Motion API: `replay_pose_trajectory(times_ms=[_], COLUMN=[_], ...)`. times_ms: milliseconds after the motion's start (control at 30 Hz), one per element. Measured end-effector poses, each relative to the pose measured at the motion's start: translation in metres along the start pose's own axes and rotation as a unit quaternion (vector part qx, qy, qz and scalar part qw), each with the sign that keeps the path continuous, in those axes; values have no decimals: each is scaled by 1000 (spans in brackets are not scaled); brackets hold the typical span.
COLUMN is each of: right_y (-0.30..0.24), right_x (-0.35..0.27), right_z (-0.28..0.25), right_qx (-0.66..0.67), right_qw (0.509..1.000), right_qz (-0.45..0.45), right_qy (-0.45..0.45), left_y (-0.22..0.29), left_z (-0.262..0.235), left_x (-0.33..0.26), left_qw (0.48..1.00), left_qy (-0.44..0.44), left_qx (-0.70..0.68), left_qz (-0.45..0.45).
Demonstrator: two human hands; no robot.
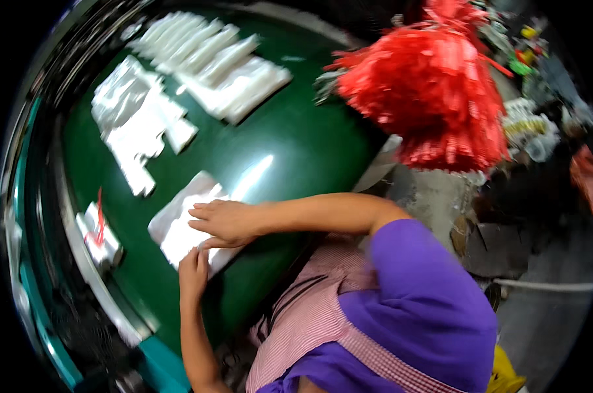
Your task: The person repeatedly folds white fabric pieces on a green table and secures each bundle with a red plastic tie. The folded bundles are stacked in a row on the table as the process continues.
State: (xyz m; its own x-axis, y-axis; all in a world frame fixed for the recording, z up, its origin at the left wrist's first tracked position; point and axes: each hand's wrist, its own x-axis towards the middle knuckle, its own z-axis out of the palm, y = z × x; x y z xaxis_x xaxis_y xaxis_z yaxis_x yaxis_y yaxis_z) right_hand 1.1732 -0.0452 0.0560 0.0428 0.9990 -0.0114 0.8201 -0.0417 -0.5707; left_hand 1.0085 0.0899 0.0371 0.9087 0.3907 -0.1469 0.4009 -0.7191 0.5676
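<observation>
A white plastic sheet or folded stack of thin bags point(175, 219) lies on the green tabletop point(290, 150). My right hand point(229, 223) rests flat across it, fingers stretched out and slightly apart. My left hand point(193, 272) is at the near edge of the white plastic, its fingers bent and pressed together on that edge. The two hands almost meet, thumb side toward fingertips. Part of the plastic is hidden under my right hand and wrist.
Loose white plastic bags with handles point(136, 118) lie farther back, beside a row of folded white bundles point(205, 59). A white roll tied with red string point(101, 239) sits at the left edge. Red plastic strips point(427, 98) hang at the right.
</observation>
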Motion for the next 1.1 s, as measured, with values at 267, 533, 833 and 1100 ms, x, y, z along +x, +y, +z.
replay_pose_trajectory(times_ms=[267, 533, 833, 1100], right_y=[7, -30, 12, 31], right_x=[-18, -78, -52, -30], right_z=[46, 50, 27, 0], right_qx=[-77, 732, 367, -31], right_qw=[989, 630, 926, 974], right_qz=[-72, 241, -65, -212], right_qy=[106, 93, 57, -76], left_y=[19, 6, -4, 47], left_z=[2, -10, -27, -47], left_x=[-37, 4, -54, -13], left_qw=[944, 986, 973, 926], left_qy=[126, 81, -97, 88], left_qx=[216, 64, 53, 172], left_qz=[216, 131, 202, 325])
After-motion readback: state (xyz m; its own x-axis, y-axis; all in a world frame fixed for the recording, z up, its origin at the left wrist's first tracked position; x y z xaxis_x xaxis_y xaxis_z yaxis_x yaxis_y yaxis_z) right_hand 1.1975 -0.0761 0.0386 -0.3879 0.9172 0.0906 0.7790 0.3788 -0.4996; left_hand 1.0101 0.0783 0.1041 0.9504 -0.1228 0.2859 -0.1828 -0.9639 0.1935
